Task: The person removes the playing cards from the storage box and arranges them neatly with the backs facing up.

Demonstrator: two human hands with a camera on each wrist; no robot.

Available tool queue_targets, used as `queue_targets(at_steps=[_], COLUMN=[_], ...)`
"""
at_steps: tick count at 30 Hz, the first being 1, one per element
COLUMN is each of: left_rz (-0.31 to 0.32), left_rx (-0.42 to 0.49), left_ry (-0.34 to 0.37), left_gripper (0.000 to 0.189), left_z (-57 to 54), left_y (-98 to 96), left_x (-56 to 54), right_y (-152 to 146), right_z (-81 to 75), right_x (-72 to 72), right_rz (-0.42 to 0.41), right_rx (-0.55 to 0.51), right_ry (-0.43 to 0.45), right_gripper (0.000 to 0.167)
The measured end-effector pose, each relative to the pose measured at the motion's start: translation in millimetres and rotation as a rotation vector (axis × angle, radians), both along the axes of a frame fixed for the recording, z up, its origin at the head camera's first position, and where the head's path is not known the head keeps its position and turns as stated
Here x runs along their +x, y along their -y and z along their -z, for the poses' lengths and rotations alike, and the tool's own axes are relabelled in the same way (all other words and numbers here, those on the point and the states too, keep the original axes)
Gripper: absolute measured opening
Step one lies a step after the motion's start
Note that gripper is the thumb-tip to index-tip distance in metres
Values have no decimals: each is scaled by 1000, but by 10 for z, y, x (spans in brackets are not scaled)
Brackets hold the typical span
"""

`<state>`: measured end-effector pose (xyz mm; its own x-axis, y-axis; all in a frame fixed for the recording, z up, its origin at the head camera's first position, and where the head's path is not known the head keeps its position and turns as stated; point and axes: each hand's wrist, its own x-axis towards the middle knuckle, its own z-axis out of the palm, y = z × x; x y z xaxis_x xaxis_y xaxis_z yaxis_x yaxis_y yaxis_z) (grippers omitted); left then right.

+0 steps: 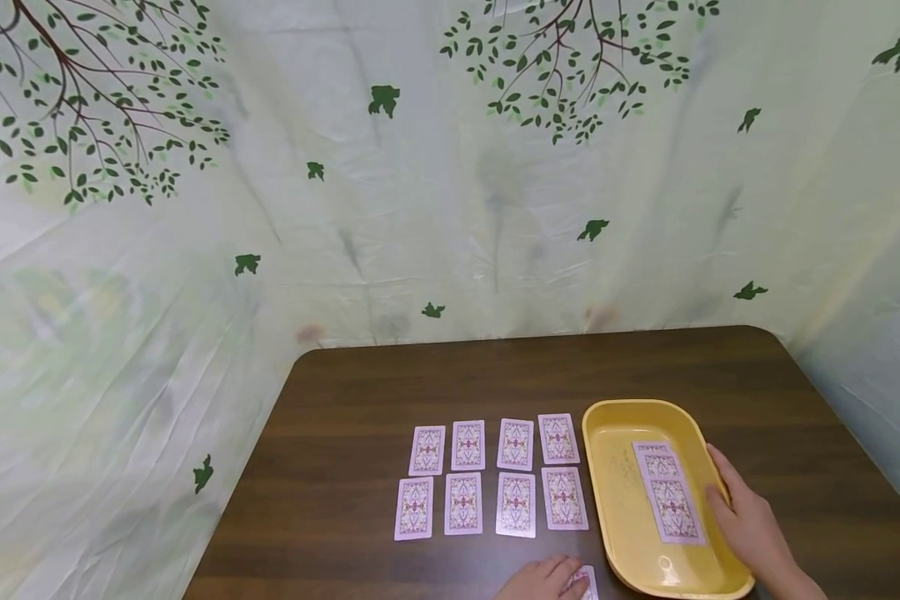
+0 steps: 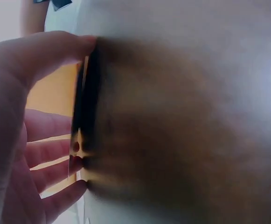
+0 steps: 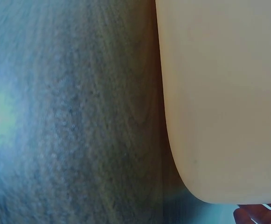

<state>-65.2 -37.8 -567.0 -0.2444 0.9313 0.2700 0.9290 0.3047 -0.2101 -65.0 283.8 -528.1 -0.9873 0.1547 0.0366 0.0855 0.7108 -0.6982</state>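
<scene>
At the bottom edge of the head view my left hand holds a playing card, partly covered by the fingers. The left wrist view shows the thumb at one end of the card and several fingers towards the other. My right hand grips the right rim of a yellow tray, thumb over the inner side. Two patterned playing cards lie overlapping, backs up, in the tray. Its pale outer wall fills much of the right wrist view.
Left of the tray, several playing cards lie backs up in two rows on the dark wooden table. A curtain printed with branches and green birds hangs behind the table's far edge.
</scene>
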Motion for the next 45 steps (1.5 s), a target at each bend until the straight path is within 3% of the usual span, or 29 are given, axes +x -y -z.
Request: queue_targets(at_steps=[5,10,24,33,45], left_rz=[-18,-61,-173,-180,-193], left_rx=[-30,1,-119,-98,-129], left_ry=[-28,-67,13,44,43], left_gripper=[39,42,54,56,58], left_z=[77,92,-16,-56,-64], left_y=[46,84,120,143,138], left_x=[-23,-51,-76,-101,-126], right_y=[14,27,20,6,7], right_z=[-5,-4,15,1,5], right_x=[-3,4,10,-1,4], right_rz=[5,13,21,11,20], right_rx=[-2,6,4,-6,2], right_ry=[-7,-29,-34,5,-23], right_gripper=[53,53,53,54,53])
